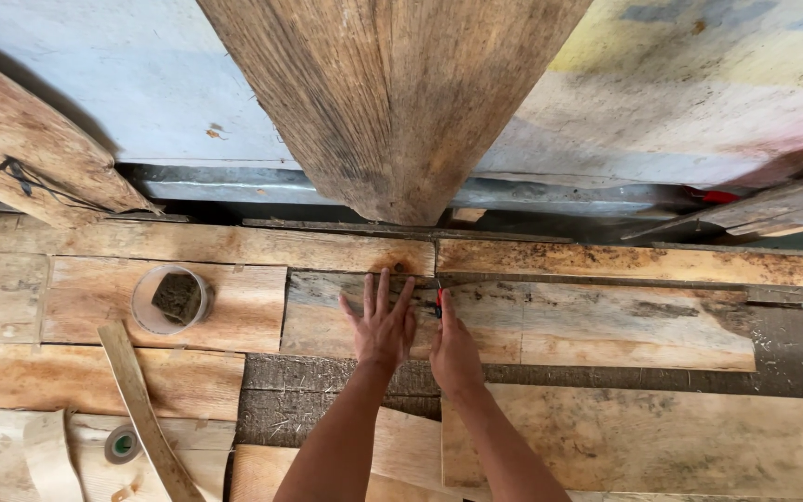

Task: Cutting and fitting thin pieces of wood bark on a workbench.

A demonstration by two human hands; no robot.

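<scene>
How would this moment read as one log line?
left hand: flat on grey board | right hand: holds red-handled tool at board joint | nearby: clear plastic tub, tape roll

plastic cup (172, 299) left of hands, tape roll (123, 444) below

A patchwork of rough wooden boards (606, 437) makes up the surface, pale planks butted against darker, weathered ones. Near the left edge sits a clear round plastic container (172, 299). Just below it a thin wooden strip (146, 418) lies at a slant toward the near edge, with a roll of tape (122, 444) right beside it. A broad upright plank (392, 102) rises from the far edge.
</scene>
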